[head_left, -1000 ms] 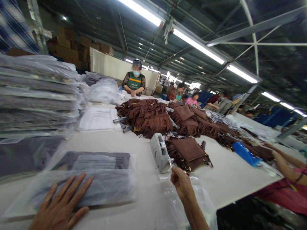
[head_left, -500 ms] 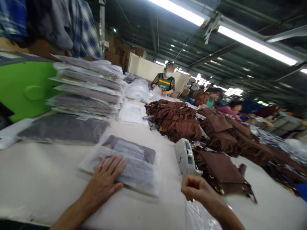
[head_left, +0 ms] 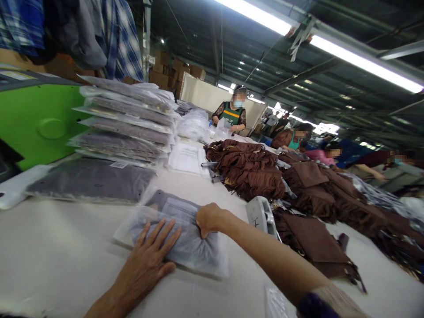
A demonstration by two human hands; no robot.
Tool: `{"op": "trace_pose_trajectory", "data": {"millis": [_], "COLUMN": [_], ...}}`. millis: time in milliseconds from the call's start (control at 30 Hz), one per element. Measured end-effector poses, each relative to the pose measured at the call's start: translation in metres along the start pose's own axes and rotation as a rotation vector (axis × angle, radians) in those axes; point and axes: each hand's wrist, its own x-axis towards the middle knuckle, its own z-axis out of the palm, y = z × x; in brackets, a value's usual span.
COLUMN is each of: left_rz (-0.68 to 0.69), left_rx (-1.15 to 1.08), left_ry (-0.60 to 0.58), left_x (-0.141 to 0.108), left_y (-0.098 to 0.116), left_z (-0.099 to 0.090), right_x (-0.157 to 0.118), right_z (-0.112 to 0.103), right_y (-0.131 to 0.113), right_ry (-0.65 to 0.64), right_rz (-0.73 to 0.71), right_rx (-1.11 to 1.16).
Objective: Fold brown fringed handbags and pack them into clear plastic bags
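A grey folded item in a frosted plastic bag (head_left: 195, 258) lies flat on the pale table (head_left: 82, 247). My left hand (head_left: 150, 251) rests on the bag's left part with its fingers spread. On its upper right side is my right hand (head_left: 210, 219), its fingers curled and pressed against the plastic, which is creased beneath them. Whatever those fingers may pinch is hidden. Right of the bag stands a white plastic device (head_left: 260, 215), next to a brown fringed bag (head_left: 314, 240).
Bagged grey items (head_left: 129, 119) are stacked at the left, behind another bagged item (head_left: 89, 179). Brown bags (head_left: 245, 165) run along the right side. White sheets (head_left: 186, 158) lie mid-table. Clear plastic (head_left: 278, 302) is near the front edge. Across the table stands a person (head_left: 232, 112).
My right hand has moved left from beside the white device onto the frosted bag, and its forearm now crosses the table. My left hand remains flat on the bag.
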Motion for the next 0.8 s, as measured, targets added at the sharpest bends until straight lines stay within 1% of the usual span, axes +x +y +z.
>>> {"op": "trace_pose_trajectory", "data": {"millis": [100,167,233,333,433,500,567,633,700,733,800], "left_rz": [-0.002,-0.002,-0.004,-0.013,-0.016,-0.022,-0.015,0.006,0.003,-0.022,-0.077], "left_rx": [-0.003,-0.004,-0.002,-0.003,-0.021,-0.047,-0.071,-0.094,-0.154,-0.202,-0.274], "left_ry": [0.006,0.009,0.013,0.017,0.045,0.072,0.096,0.133,0.194,0.215,0.243], "left_x": [0.0,0.0,0.0,0.0,0.001,0.0,-0.004,-0.008,-0.011,-0.012,-0.012], "left_y": [0.001,0.001,0.0,0.001,0.002,0.0,-0.005,-0.014,-0.025,-0.029,-0.033], "left_z": [0.001,0.002,0.003,0.004,0.007,0.01,0.015,0.024,0.036,0.041,0.048], "right_x": [0.005,0.003,-0.002,-0.02,-0.06,-0.099,-0.144,-0.187,-0.219,-0.229,-0.237], "right_z": [0.008,0.01,0.008,0.002,0.001,0.008,0.021,0.039,0.057,0.066,0.079], "right_y": [0.004,0.014,0.029,0.059,0.096,0.122,0.145,0.161,0.169,0.17,0.171], "right_ry": [0.012,0.063,0.147,0.331,0.553,0.69,0.789,0.826,0.799,0.77,0.708], "right_rz": [-0.011,-0.01,0.0,0.068,0.242,0.411,0.602,0.776,0.896,0.929,0.95], "right_rx": [-0.085,-0.108,-0.096,-0.036,0.064,0.156,0.267,0.403,0.576,0.676,0.881]}}
